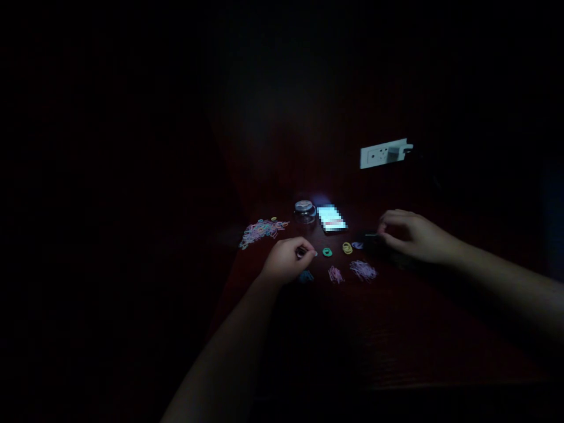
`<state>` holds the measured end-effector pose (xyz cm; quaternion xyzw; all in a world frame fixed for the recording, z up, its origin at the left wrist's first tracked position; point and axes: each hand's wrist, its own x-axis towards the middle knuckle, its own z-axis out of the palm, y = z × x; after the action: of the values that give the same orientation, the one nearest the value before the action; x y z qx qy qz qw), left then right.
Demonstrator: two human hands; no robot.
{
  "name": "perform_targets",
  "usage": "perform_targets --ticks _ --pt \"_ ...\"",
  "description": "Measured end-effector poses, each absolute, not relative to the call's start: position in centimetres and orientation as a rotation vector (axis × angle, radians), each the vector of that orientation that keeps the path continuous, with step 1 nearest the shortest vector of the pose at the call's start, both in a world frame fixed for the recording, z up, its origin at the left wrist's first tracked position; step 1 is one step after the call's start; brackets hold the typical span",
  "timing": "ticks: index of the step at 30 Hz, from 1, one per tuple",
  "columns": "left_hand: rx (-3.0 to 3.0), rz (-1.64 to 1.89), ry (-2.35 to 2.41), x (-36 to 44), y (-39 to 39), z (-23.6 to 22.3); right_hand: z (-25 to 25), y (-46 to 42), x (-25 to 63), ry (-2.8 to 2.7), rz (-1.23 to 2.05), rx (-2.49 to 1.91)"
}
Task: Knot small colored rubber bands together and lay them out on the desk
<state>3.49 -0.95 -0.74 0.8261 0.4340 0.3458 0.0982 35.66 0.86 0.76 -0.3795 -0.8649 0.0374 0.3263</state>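
Note:
My left hand is pinched at thumb and forefinger, low over the table, with a small pale spot at its fingertips. Just right of those fingertips lies a green elastic band coil. Beyond it are a yellow elastic band coil and a purple elastic band coil. My right hand hovers further right, thumb and forefinger together, beside a thin pale line too dim to identify. Nearer me are small piles of blue bands, pink bands and lilac bands.
A large heap of mixed elastic bands lies at the table's left. Behind my hands stand a clear lidded jar and a lit phone. A wall socket holds a plug. Much of the dark red table is in shadow.

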Motion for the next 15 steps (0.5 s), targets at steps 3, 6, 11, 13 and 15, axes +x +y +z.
perform_targets --ticks 3,6,11,13,15 --pt "2.382 1.047 1.361 2.7 -0.4 -1.2 -0.5 0.6 39.3 -2.26 0.108 -1.094" --pt "2.293 1.052 1.49 1.5 0.4 -1.9 -2.2 0.2 41.5 -2.205 0.188 -1.155" --pt "2.152 1.084 1.721 -0.6 1.6 -2.7 -2.5 0.1 41.7 -2.196 0.293 -1.129" --pt "2.104 1.07 1.829 -1.3 1.9 -2.8 -2.1 0.0 41.4 -2.242 0.334 -1.114" --pt "2.061 1.037 1.93 -1.8 2.2 -2.8 -1.7 -0.1 41.3 -2.276 0.358 -1.11"
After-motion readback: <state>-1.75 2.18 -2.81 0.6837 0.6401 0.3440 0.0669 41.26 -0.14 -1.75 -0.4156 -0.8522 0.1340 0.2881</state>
